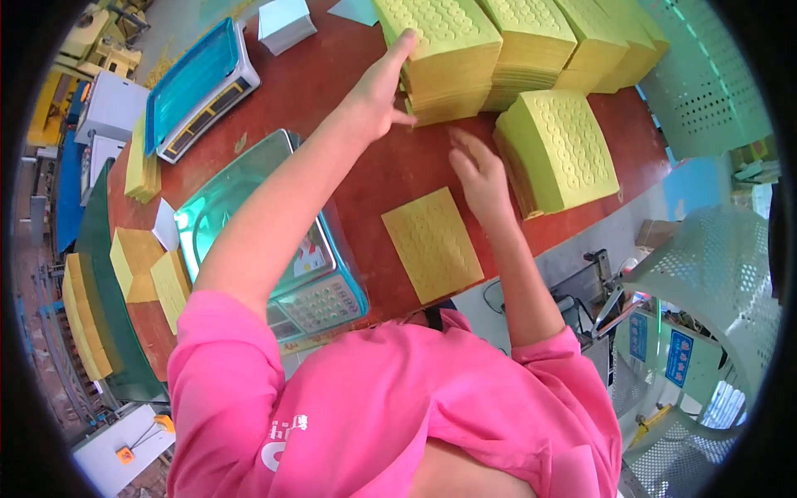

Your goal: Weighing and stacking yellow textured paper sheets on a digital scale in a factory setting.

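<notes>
Tall stacks of yellow paper sheets embossed with rows of round marks stand along the far side of the red table. My left hand [378, 95] reaches out to the left side of the nearest far stack [452, 79], its fingers stretched up along the edge and its thumb apart. Below that stack's front, my right hand [481, 173] hovers with its fingers loosely apart and nothing visible in them. To its right stands a separate yellow stack [564, 153], leaning slightly. A thin, flat yellow pile [433, 243] lies between my forearms near the table's front edge.
A teal digital scale [320, 303] sits under my left forearm. Another scale with a blue tray [195, 87] stands at the far left, a white paper block [285, 26] beyond it. Small yellow stacks [135, 261] line the left edge. Perforated metal guards [706, 274] rise at the right.
</notes>
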A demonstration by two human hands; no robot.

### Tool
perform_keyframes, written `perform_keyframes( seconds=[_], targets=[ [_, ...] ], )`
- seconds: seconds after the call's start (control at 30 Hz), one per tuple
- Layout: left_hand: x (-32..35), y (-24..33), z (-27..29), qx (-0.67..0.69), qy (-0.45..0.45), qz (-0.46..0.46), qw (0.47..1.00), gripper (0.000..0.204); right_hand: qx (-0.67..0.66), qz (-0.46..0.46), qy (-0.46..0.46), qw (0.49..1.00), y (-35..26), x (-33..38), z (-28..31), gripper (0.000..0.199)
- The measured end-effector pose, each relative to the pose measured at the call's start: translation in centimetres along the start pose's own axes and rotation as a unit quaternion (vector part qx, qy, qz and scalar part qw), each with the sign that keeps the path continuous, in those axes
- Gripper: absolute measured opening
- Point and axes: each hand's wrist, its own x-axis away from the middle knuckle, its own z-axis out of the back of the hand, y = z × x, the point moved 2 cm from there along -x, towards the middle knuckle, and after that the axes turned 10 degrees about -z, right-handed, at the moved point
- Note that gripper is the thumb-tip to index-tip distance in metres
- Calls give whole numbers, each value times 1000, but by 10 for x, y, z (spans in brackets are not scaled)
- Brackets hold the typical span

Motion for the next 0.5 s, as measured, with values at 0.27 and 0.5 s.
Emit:
perform_keyframes(
  seconds=[0.27, 0.5],
  targets=[
    [131, -73, 13, -564, -225, -102, 788, 60, 212, 54, 176, 960, 39, 163, 12, 37],
    [175, -120, -17, -618, -274, -161, 719, 35, 203, 35, 245, 948, 84, 223, -2, 40]
  ],
)
